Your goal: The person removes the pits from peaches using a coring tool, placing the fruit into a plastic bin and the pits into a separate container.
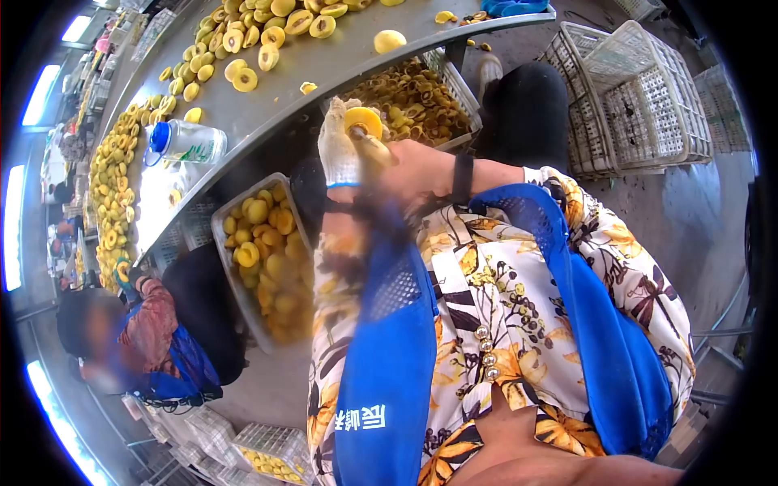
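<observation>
My left hand [339,150], in a white knit glove with a blue cuff edge, is closed around a yellow-orange fruit half [365,123]. Close against it, my bare right hand [405,168] grips a small tool [361,135], whose tip is at the fruit's cut face; its handle is mostly hidden by my fingers. Beyond both hands lies a crate of cut fruit pieces [413,101]. A pale bin of yellow fruit [267,251] stands below and left of my hands.
A metal table [267,105] bears many halved fruits [271,36] and a blue-capped bottle [190,142]. Its edge runs close beyond my hands. White plastic crates [640,105] stand at the right. A co-worker [162,332] sits at the left, a gloved hand among fruit.
</observation>
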Available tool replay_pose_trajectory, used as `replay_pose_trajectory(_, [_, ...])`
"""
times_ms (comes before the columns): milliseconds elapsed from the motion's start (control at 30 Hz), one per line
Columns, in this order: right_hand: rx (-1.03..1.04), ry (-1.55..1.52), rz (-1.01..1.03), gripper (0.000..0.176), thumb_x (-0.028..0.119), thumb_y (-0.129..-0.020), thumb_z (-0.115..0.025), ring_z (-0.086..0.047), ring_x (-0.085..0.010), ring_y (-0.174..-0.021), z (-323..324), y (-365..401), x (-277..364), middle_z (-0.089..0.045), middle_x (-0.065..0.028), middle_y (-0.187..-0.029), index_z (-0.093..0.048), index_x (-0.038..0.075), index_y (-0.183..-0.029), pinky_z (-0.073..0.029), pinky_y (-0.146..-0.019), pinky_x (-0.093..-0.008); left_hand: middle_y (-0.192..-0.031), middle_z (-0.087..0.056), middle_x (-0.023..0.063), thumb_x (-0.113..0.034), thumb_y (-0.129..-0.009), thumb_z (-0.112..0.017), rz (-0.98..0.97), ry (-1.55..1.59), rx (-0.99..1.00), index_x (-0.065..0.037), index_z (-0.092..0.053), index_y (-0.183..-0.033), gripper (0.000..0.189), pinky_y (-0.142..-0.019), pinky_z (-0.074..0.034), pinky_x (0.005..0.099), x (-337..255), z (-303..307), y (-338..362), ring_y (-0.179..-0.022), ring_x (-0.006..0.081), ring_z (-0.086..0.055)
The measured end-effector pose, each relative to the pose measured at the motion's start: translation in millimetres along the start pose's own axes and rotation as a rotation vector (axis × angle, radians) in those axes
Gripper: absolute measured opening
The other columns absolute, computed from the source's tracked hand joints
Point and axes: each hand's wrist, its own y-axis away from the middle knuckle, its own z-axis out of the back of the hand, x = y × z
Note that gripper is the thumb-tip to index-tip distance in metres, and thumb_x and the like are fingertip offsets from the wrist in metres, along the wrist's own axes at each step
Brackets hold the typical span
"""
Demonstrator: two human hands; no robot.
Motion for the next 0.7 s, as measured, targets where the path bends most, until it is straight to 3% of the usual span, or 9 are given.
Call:
replay_pose_trajectory(33, [0.057,-0.04,-0.045,0.013,0.009,-0.08,-0.052,-0.043,-0.012,-0.042,33,29,17,-0.047,-0.0051,-0.06,-0.045,0.001,-0.086,-0.035,-0.034,-0.0266,-0.077,-0.062,0.0127,-0.038,-0.089,-0.053,-0.087,-0.114,-0.081,-0.003,-0.057,-0.092,0.035,-0.053,-0.05,0.033,13,-36,-4,-0.06,0.0247,-0.059])
replay_pose_trajectory(133, [0.125,-0.233,-0.114,0.01,0.008,-0.08,-0.052,-0.042,-0.0097,-0.042,19,17,9,-0.047,-0.003,-0.06,-0.045,0.003,-0.086,-0.034,-0.034,-0.0251,-0.074,-0.061,0.0088,-0.032,-0.088,-0.057,-0.308,-0.351,-0.165,-0.001,-0.058,-0.091,0.031,-0.049,-0.05,0.0288,17,-3,-18,-0.059,0.0188,-0.06])
replay_pose_trajectory(167, [0.143,-0.317,-0.129,0.009,0.008,-0.08,-0.052,-0.041,-0.0088,-0.042,14,9,5,-0.046,-0.0022,-0.06,-0.045,0.004,-0.085,-0.034,-0.034,-0.0246,-0.073,-0.061,0.0094,-0.033,-0.088,-0.056,-0.258,-0.329,-0.148,-0.001,-0.058,-0.091,0.032,-0.049,-0.05,0.0294,12,2,-18,-0.058,0.0195,-0.06])
replay_pose_trajectory(267, [0.021,-0.047,-0.028,0.012,0.01,-0.079,-0.053,-0.049,-0.0162,-0.045,-3,-4,-4,-0.052,-0.0087,-0.063,-0.048,0.001,-0.085,-0.04,-0.038,-0.0304,-0.072,-0.061,0.0118,-0.036,-0.088,-0.054,-0.045,-0.217,-0.116,-0.002,-0.058,-0.09,0.034,-0.05,-0.05,0.0325,0,14,-12,-0.057,0.0232,-0.059])
replay_pose_trajectory(367, [-0.282,0.588,0.363,0.02,0.013,-0.075,-0.055,-0.058,-0.0263,-0.053,-6,-24,-29,-0.058,-0.0176,-0.069,-0.051,-0.004,-0.087,-0.046,-0.048,-0.0364,-0.071,-0.061,0.0156,-0.041,-0.089,-0.051,0.268,-0.018,-0.077,-0.004,-0.057,-0.089,0.037,-0.051,-0.049,0.0378,-9,12,-12,-0.055,0.03,-0.058])
replay_pose_trajectory(400, [-0.31,0.645,0.408,0.027,0.015,-0.073,-0.056,-0.062,-0.0323,-0.063,-6,-27,-33,-0.06,-0.0229,-0.075,-0.053,-0.005,-0.091,-0.048,-0.056,-0.0388,-0.072,-0.061,0.0155,-0.042,-0.089,-0.051,0.249,-0.048,-0.086,-0.004,-0.057,-0.089,0.038,-0.051,-0.049,0.0378,-10,14,-13,-0.055,0.0302,-0.058])
replay_pose_trajectory(467, [-0.265,0.565,0.313,0.026,0.014,-0.074,-0.055,-0.061,-0.0313,-0.061,-8,-31,-31,-0.06,-0.0214,-0.073,-0.053,-0.003,-0.092,-0.048,-0.055,-0.0385,-0.073,-0.062,0.0152,-0.043,-0.088,-0.051,0.222,-0.106,-0.111,-0.005,-0.057,-0.089,0.039,-0.051,-0.049,0.0378,-10,21,-13,-0.056,0.0306,-0.058])
replay_pose_trajectory(567, [-0.174,0.421,0.289,0.025,0.013,-0.075,-0.054,-0.06,-0.0301,-0.06,-11,-27,-19,-0.06,-0.0198,-0.071,-0.053,-0.001,-0.095,-0.048,-0.054,-0.0383,-0.085,-0.063,0.016,-0.045,-0.088,-0.05,-0.042,-0.068,-0.058,-0.005,-0.057,-0.097,0.041,-0.059,-0.053,0.0392,-20,25,-1,-0.065,0.0326,-0.062])
replay_pose_trajectory(700, [-0.178,0.417,0.331,0.028,0.013,-0.075,-0.055,-0.062,-0.0404,-0.075,-23,-24,-2,-0.062,-0.0259,-0.081,-0.054,-0.007,-0.096,-0.049,-0.064,-0.0405,-0.087,-0.063,0.0166,-0.041,-0.088,-0.052,0.194,0.184,0.106,-0.005,-0.056,-0.1,0.038,-0.062,-0.054,0.0395,-36,31,5,-0.069,0.034,-0.062])
